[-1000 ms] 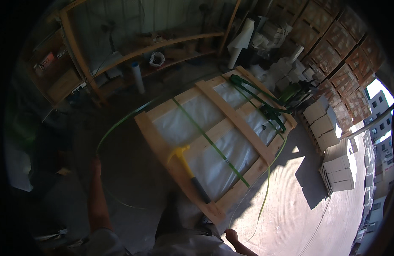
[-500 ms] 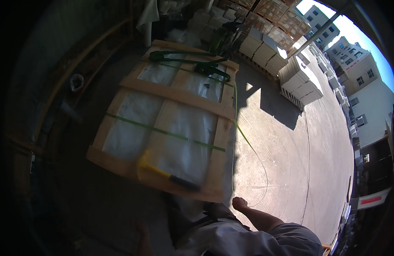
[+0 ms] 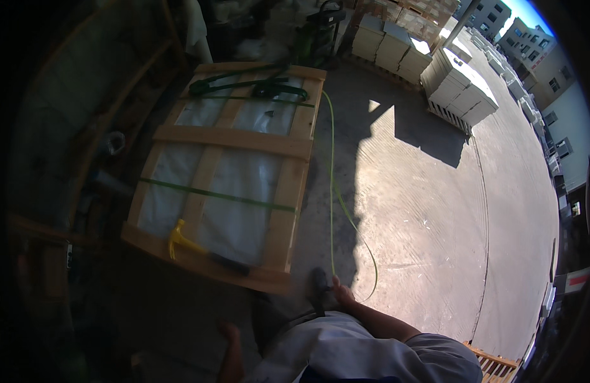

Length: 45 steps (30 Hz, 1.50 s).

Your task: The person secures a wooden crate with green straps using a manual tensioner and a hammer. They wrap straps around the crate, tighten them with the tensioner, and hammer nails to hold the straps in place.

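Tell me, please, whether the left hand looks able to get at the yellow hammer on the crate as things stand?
Probably yes. The hammer lies on top of the crate at its near edge, with nothing over it, and the left hand hangs low just below that edge. Whether that hand is free is too dark to tell.

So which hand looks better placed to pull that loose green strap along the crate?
Probably the right hand: it sits at the loose green strap beside the wooden crate. The left hand hangs low in shadow, away from it.

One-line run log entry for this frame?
right hand: holding green strap | left hand: free, low | crate: strapped once | hammer: on crate
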Tool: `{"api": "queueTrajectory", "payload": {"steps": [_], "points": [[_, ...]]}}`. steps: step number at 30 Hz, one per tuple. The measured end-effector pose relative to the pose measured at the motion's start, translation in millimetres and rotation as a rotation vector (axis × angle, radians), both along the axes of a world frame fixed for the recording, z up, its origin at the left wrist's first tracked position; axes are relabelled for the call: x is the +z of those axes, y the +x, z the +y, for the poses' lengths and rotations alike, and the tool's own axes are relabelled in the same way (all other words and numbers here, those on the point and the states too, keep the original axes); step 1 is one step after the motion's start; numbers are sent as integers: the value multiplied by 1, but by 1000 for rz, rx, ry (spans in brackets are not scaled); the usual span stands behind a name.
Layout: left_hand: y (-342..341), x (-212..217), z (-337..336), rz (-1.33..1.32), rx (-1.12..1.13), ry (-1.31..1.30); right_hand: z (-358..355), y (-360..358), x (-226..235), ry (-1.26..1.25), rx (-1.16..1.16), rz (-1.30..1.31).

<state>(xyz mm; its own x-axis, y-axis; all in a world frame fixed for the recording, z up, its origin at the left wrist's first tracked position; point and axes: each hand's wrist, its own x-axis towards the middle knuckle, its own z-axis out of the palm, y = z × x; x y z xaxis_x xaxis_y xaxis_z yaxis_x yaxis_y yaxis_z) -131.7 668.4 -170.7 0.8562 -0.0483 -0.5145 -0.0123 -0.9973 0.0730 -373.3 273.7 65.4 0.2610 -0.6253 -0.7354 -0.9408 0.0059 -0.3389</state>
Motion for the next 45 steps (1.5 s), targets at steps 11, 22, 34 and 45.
{"api": "queueTrajectory", "payload": {"steps": [11,22,34,45], "points": [[-92,66,-84,47,166,44,-92,-128,-90,721,-371,-307],[-152,66,-42,-262,-6,-201,-122,-132,-146,-35,-529,-389],[-185,64,-40,-240,472,-436,-97,-60,-120,-634,787,-660],[-167,104,-17,-141,390,-470,-89,-88,-190,-100,215,-533]]}}
